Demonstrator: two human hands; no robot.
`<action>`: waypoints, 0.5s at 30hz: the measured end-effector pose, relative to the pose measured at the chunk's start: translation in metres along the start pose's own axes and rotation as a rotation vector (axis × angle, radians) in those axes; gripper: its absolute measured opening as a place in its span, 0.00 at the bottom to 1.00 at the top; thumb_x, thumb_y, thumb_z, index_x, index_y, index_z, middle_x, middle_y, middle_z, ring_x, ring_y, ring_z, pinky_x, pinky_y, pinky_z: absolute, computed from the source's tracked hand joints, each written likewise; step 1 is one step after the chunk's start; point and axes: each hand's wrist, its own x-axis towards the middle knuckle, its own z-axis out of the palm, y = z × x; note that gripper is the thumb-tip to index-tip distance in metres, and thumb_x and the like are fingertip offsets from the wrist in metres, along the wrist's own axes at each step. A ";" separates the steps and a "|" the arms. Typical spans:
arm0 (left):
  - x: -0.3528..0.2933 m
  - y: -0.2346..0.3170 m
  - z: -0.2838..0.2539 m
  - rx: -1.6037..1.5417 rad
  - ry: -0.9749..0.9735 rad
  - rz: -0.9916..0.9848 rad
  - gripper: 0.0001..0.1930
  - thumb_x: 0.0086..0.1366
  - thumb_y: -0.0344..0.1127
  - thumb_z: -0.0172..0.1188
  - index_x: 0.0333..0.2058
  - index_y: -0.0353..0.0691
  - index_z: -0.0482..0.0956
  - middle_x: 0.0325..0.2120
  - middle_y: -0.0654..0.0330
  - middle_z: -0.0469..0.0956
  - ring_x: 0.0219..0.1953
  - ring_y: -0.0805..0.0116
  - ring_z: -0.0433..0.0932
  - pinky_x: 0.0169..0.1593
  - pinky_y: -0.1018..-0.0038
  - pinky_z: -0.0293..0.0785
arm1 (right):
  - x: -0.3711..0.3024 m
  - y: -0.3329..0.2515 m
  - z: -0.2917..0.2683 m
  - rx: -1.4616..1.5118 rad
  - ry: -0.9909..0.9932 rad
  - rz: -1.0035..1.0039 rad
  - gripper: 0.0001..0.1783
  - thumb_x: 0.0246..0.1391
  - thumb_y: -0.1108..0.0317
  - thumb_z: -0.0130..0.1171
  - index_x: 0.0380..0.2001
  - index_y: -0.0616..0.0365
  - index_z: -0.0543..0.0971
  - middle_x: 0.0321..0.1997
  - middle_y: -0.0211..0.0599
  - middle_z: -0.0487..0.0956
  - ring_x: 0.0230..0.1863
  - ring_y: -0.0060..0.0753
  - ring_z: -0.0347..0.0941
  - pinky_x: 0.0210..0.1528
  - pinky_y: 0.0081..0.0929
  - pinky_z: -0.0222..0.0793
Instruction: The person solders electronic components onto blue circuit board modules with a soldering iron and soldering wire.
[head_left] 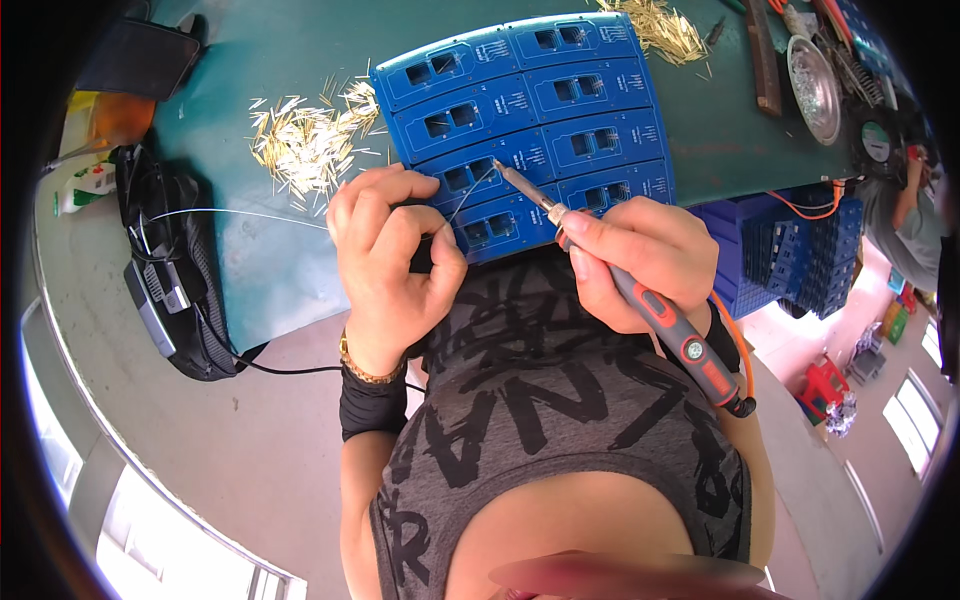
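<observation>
Soldering iron (690,348), pen-shaped, with a grey-and-red plastic handle and a slim metal shaft, is gripped in the right hand (650,255), fingers and thumb closed round the front of the handle. Tip points forward and leftward, over the rectangular blue circuit-board panel (525,125), which lies ahead of and between both hands. Panel carries two columns of repeated sections, each with paired square cutouts.

Left hand (395,250) is curled at the panel's near left corner, thumb and forefinger brought together, pinching a thin silvery wire (250,212). Wire arcs in from the left, passes behind the hand, emerges beside the fingertips and slants up to the iron's tip. Tip and wire end meet beside a pair of cutouts; exact contact with the panel surface too small to tell.

Surroundings: loose heap of thin gold-coloured pins (300,150) ahead and left of the left hand, on a dark green tabletop (250,270). Round shiny metal bowl (813,90) well ahead and right of the right hand. Blue plastic crate (728,240) just right of the right hand. Black bag (165,270) well left of the left hand.
</observation>
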 end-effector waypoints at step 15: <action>-0.007 -0.004 -0.004 -0.063 0.071 -0.097 0.08 0.43 0.24 0.61 0.25 0.39 0.73 0.39 0.55 0.75 0.45 0.52 0.74 0.52 0.61 0.68 | 0.008 -0.006 -0.005 0.006 -0.035 0.008 0.17 0.42 0.82 0.63 0.39 0.64 0.82 0.23 0.36 0.78 0.19 0.29 0.75 0.21 0.22 0.70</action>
